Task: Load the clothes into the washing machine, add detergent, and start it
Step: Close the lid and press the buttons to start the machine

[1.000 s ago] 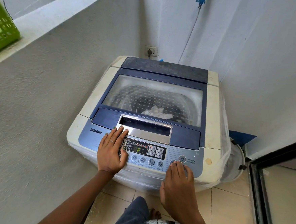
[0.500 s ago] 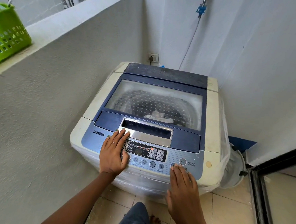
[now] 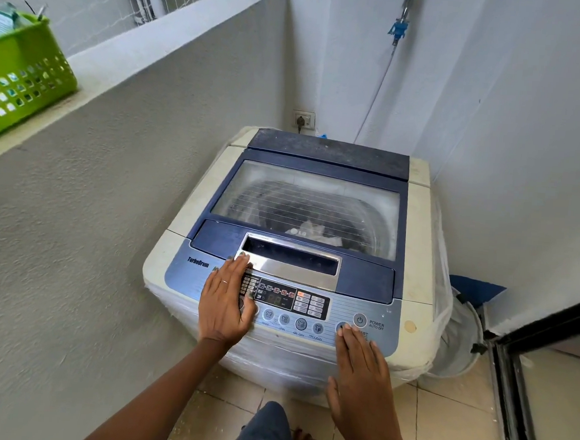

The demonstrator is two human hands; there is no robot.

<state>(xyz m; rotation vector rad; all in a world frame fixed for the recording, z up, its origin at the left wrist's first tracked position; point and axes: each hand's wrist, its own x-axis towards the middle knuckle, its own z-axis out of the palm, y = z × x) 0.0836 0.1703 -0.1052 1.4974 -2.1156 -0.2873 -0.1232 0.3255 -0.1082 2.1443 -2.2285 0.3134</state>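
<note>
Washing machine lid (image 3: 310,200) closed, clothes (image 3: 315,230) inside | right hand (image 3: 362,372) flat, fingertip on start button (image 3: 342,326) | left hand (image 3: 226,301) flat, grasping nothing | start apparently under way

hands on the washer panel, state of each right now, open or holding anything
Left hand: open, flat on the control panel, holding nothing.
Right hand: open, a fingertip on the start button, holding nothing.

Washer (image 3: 414,235) at centre: cream plastic body, yellowed, matt. Lid (image 3: 310,204) with clear pane, hazy and dusty, in a dark blue plastic frame. Handle (image 3: 292,261) looks like brushed metal. Panel (image 3: 344,313) pale blue, glossy. Basket (image 3: 24,74) upper left: green plastic lattice. Walls (image 3: 92,223) rough textured plaster. Floor (image 3: 439,419) smooth beige tile.
</note>
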